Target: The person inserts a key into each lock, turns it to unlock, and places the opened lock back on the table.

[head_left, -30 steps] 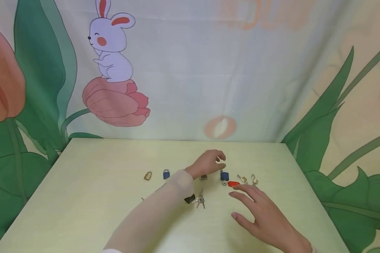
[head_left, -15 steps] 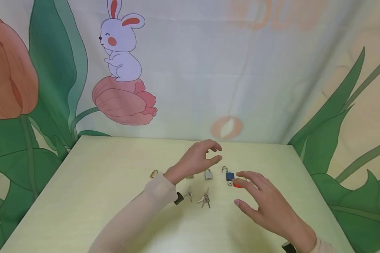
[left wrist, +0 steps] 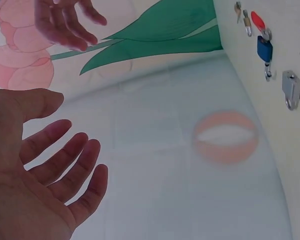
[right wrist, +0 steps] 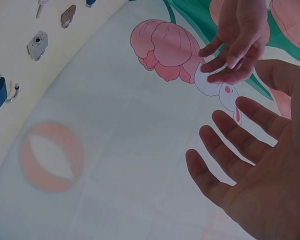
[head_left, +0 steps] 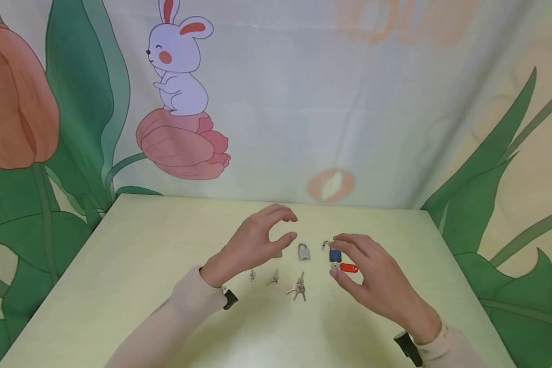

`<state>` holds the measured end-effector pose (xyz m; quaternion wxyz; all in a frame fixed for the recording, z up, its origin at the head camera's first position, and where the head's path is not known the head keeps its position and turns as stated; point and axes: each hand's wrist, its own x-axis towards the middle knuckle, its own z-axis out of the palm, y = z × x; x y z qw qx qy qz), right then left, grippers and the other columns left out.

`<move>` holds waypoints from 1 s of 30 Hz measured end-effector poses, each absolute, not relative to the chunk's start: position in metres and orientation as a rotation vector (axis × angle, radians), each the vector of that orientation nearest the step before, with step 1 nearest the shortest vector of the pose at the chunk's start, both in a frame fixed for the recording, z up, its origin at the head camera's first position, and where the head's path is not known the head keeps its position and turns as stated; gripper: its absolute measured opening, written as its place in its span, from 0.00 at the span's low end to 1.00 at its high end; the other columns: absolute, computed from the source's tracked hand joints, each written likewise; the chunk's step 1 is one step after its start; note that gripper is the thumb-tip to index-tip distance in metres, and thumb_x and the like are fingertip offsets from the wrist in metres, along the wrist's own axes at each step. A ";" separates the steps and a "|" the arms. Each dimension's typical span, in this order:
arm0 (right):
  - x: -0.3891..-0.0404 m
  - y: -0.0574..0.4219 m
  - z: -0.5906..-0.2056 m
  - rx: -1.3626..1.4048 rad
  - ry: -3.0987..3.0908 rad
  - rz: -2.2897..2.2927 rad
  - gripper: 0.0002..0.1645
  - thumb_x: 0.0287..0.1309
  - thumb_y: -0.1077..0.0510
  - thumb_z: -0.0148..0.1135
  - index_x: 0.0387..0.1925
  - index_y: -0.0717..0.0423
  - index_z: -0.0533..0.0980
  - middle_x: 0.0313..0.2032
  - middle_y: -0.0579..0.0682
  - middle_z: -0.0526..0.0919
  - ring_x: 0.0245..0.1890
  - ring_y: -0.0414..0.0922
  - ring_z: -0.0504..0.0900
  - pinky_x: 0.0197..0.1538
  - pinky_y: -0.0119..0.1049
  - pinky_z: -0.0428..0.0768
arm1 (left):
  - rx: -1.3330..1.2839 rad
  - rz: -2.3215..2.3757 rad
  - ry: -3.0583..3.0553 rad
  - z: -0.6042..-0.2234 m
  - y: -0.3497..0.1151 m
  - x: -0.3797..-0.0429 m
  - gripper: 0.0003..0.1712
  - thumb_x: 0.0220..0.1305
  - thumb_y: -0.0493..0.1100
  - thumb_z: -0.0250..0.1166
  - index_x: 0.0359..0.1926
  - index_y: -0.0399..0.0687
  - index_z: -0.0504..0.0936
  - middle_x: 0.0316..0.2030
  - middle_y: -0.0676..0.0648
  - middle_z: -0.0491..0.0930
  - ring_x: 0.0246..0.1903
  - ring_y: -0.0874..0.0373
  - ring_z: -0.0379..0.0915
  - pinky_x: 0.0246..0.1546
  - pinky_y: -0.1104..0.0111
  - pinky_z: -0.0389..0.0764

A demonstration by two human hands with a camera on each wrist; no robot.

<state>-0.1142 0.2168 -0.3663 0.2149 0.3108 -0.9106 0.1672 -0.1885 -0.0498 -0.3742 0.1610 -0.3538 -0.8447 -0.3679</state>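
Observation:
My left hand (head_left: 253, 237) hangs over the table left of a silver padlock (head_left: 304, 252), its fingers loosely bent and holding nothing. It hides part of the row of padlocks. My right hand (head_left: 377, 278) hovers beside a blue padlock (head_left: 335, 255), thumb and fingers apart. A key is in the blue padlock's bottom, with a red tag (head_left: 348, 268) beside it. The blue padlock's shackle stands open in the right wrist view, where a brownish padlock (right wrist: 68, 16) also shows. Both wrist views show bare palms with spread, relaxed fingers.
Nearer me lie a bunch of keys (head_left: 299, 289) and smaller keys (head_left: 274, 278) further left. Small brass padlocks (left wrist: 247, 22) lie beyond the red tag. A printed cloth (head_left: 267, 112) hangs behind the pale table (head_left: 276, 332).
My left hand has drawn back leftward from above the blue padlock, uncovering the silver one. The right hand has risen slightly toward the blue padlock. The head view has shifted a little.

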 end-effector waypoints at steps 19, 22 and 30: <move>-0.150 0.196 -0.401 0.796 -2.737 0.378 0.23 0.61 0.45 0.65 0.56 0.46 0.76 0.48 0.42 0.85 0.42 0.40 0.85 0.38 0.36 0.82 | -0.957 -0.931 -2.375 -0.385 -0.085 -0.154 0.13 0.63 0.45 0.68 0.48 0.52 0.81 0.51 0.55 0.79 0.52 0.61 0.77 0.49 0.65 0.81; -0.156 0.192 -0.408 0.735 -2.812 0.354 0.21 0.60 0.46 0.66 0.53 0.46 0.78 0.43 0.43 0.86 0.38 0.41 0.85 0.32 0.35 0.79 | -0.966 -0.924 -2.358 -0.384 -0.085 -0.154 0.13 0.63 0.46 0.68 0.48 0.52 0.81 0.51 0.55 0.79 0.52 0.61 0.77 0.50 0.65 0.81; -0.168 0.175 -0.428 0.561 -3.018 0.368 0.15 0.60 0.43 0.65 0.42 0.48 0.81 0.32 0.45 0.85 0.25 0.39 0.78 0.24 0.33 0.72 | -0.962 -0.912 -2.347 -0.386 -0.088 -0.151 0.12 0.64 0.47 0.67 0.47 0.52 0.82 0.50 0.55 0.79 0.51 0.62 0.77 0.49 0.66 0.81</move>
